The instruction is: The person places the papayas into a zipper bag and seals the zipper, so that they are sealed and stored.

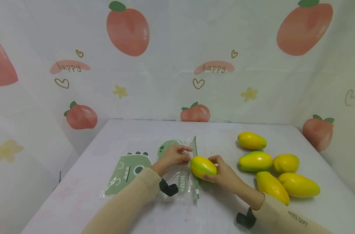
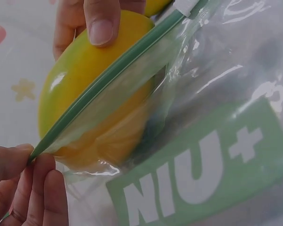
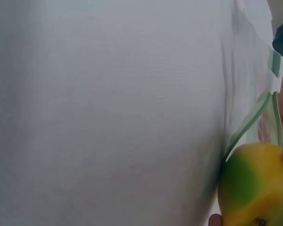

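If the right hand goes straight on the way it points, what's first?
Likely the clear bag, at its green zip edge: the yellow fruit held by the right hand leads, seemingly partly inside the bag, though depth is hard to judge.

The table (image 1: 218, 213) carries 5 fruits (image 1: 256, 161) (mostly yellow) and a bag (image 1: 127, 162).

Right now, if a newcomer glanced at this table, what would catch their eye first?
Most likely the bright yellow fruit near the middle of the table, held in the right hand at the mouth of a clear, green-printed bag, whose edge the left hand pinches. Next might come the five other yellow fruits grouped on the table's right side, then the large red fruit prints on the backdrop behind.
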`<control>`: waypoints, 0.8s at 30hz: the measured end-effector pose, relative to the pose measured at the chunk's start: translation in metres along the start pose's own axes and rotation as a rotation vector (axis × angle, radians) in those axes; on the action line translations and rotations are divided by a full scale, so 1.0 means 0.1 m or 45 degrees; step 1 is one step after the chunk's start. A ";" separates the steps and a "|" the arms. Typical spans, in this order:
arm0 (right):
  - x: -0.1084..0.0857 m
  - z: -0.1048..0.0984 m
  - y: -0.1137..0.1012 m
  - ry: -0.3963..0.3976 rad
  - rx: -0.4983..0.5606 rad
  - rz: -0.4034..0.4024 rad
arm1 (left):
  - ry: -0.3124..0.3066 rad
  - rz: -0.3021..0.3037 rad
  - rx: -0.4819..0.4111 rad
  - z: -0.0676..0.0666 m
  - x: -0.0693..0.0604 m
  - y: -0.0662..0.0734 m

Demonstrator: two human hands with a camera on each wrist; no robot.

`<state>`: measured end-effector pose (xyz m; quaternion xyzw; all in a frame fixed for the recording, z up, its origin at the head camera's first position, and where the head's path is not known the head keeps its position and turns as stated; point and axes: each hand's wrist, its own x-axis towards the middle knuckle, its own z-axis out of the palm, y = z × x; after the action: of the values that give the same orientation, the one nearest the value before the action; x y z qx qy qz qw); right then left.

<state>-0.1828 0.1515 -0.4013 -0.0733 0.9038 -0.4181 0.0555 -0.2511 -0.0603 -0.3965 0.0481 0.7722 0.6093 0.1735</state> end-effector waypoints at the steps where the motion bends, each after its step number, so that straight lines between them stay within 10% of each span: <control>1: 0.00 0.00 0.00 -0.007 0.005 -0.001 | 0.001 -0.002 -0.001 0.00 0.00 0.00; 24: 0.12 -0.08 0.00 -0.086 0.056 0.055 | -0.021 -0.009 -0.014 -0.05 -0.03 0.14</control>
<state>-0.1964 0.1554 -0.3971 -0.0665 0.8933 -0.4338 0.0965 -0.2517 -0.0621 -0.3819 0.0494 0.7677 0.6124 0.1824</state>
